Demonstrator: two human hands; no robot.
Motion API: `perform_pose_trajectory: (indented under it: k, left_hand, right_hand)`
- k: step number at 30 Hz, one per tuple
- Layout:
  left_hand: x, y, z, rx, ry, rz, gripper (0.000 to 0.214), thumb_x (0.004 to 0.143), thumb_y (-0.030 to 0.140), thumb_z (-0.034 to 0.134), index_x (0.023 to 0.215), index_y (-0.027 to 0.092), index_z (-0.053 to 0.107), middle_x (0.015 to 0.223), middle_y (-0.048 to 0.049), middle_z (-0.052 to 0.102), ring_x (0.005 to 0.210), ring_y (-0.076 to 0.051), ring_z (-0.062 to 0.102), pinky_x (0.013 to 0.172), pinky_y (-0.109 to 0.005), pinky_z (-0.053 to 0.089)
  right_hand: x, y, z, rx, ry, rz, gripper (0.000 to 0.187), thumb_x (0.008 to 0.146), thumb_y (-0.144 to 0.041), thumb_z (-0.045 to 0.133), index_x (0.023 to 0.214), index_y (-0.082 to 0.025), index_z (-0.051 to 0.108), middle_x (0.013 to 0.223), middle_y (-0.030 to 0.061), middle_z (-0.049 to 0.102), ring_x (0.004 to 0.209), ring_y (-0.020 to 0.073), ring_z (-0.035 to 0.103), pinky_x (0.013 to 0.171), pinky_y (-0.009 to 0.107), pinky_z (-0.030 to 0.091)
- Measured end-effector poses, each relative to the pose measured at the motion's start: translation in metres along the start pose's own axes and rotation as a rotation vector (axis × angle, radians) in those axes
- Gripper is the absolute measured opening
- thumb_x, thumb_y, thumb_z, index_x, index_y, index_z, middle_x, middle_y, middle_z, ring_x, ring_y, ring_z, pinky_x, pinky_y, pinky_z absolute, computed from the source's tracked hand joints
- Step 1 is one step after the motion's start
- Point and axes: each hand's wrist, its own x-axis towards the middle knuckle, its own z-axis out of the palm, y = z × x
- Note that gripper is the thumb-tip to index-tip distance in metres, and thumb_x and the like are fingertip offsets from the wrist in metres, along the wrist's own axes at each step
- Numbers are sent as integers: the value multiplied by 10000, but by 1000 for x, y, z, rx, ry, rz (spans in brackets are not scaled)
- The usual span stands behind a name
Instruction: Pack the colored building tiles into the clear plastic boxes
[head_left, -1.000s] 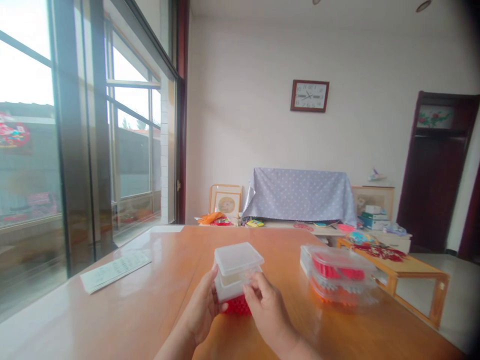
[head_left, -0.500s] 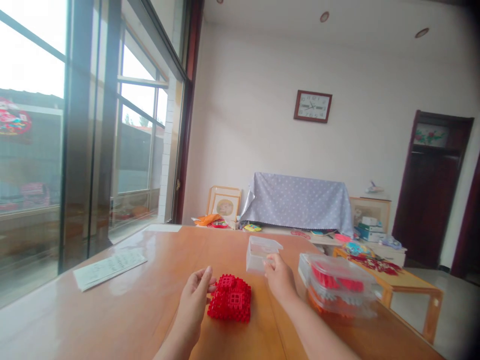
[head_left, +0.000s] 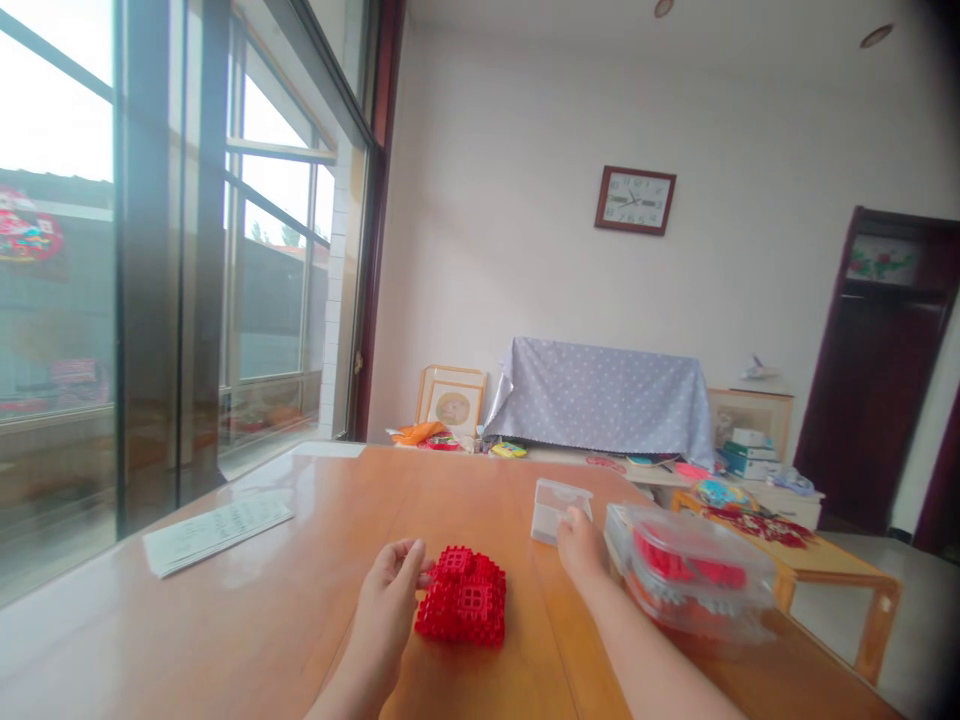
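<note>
A pile of red plastic building blocks [head_left: 465,600], some shaped like windows, lies on the wooden table in front of me. My left hand [head_left: 394,585] is at its left side, fingers loosely curled and apart from the thumb, the fingertips close to or touching the blocks. Farther off and to the right, my right hand [head_left: 581,545] is closed on the near right corner of a small clear plastic box [head_left: 551,515]. The box looks empty, and my hand hides part of that corner.
Stacked clear containers [head_left: 690,570] with red and orange pieces stand right of my right arm. Printed papers [head_left: 221,532] lie on the left of the wooden table [head_left: 330,500]. Beyond its right edge is a low wooden stand [head_left: 832,570]. A large window is on the left.
My right hand has moved to the right, taking the clear plastic box along toward the stacked containers. My left hand has stayed by the red blocks. The view has shifted slightly.
</note>
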Motion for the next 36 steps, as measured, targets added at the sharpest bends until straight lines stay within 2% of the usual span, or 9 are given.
perform_pose_trajectory:
  k: [5, 8, 11, 14, 17, 19, 23, 29, 36]
  left_hand:
    - [1, 0, 1, -8, 35, -6, 422, 794, 554, 669, 992, 184, 628, 922, -81, 711, 760, -217, 650, 687, -309, 439]
    - [3, -2, 2, -40, 76, -18, 312, 773, 390, 699, 998, 182, 638, 934, -95, 713, 847, -243, 663, 777, -341, 469]
    - [4, -10, 2, -27, 71, -20, 335, 703, 245, 723, 1023, 184, 643, 1106, -142, 691, 1084, -300, 625, 892, -368, 469]
    - [2, -18, 1, 123, -49, 51, 534, 629, 166, 723, 1152, 208, 626, 1327, -153, 603, 1306, -349, 491, 1027, -410, 417]
    - [-1, -24, -1, 461, -261, 158, 847, 546, 124, 715, 1364, 232, 525, 1497, -149, 470, 1439, -381, 328, 1163, -469, 264]
    - [-3, -26, -2, 680, -376, 198, 993, 514, 124, 715, 1461, 238, 437, 1579, -152, 361, 1492, -392, 220, 1201, -493, 162]
    - [-7, -23, -2, 852, -476, 275, 996, 544, 198, 730, 1485, 284, 414, 1542, -132, 413, 1460, -399, 286, 1170, -490, 216]
    - [-11, -18, 5, 842, -493, 400, 531, 647, 194, 659, 1168, 298, 657, 1181, -102, 637, 1103, -330, 572, 890, -382, 429]
    - [-7, -19, 7, 774, -454, 408, 244, 696, 227, 660, 937, 236, 698, 978, -84, 652, 923, -272, 595, 794, -334, 433]
  right_hand:
    - [1, 6, 5, 71, -11, -4, 614, 919, -327, 419, 1501, -130, 394, 1253, 216, 672, 1171, 328, 640, 920, 411, 471]
    - [-12, -1, 15, 142, -73, -47, 536, 933, -401, 429, 1412, -176, 518, 1255, 175, 682, 1170, 293, 647, 937, 382, 488]
    - [-35, -19, 25, 267, -222, -143, 556, 904, -513, 518, 1355, -192, 576, 1316, 145, 659, 1201, 261, 635, 963, 356, 501]
    - [-63, -41, 25, 450, -502, -308, 793, 825, -590, 648, 1501, -242, 423, 1543, 127, 454, 1399, 279, 458, 1094, 424, 417]
    - [-83, -57, 17, 386, -762, -452, 979, 739, -588, 750, 1558, -269, 320, 1638, 105, 282, 1506, 291, 256, 1204, 475, 253]
    - [-92, -63, 12, 282, -840, -498, 1048, 686, -566, 799, 1564, -265, 311, 1654, 119, 230, 1517, 318, 211, 1220, 504, 191]
    - [-104, -67, 3, 215, -793, -565, 1054, 612, -423, 852, 1539, -282, 371, 1596, 119, 347, 1448, 329, 347, 1197, 482, 262]
    - [-114, -61, -20, 237, -706, -596, 837, 621, -244, 789, 1416, -328, 538, 1394, 64, 548, 1267, 290, 528, 1104, 426, 396]
    - [-108, -34, -26, 195, -635, -450, 745, 632, -251, 757, 1358, -304, 597, 1459, 74, 469, 1331, 303, 466, 1139, 432, 344]
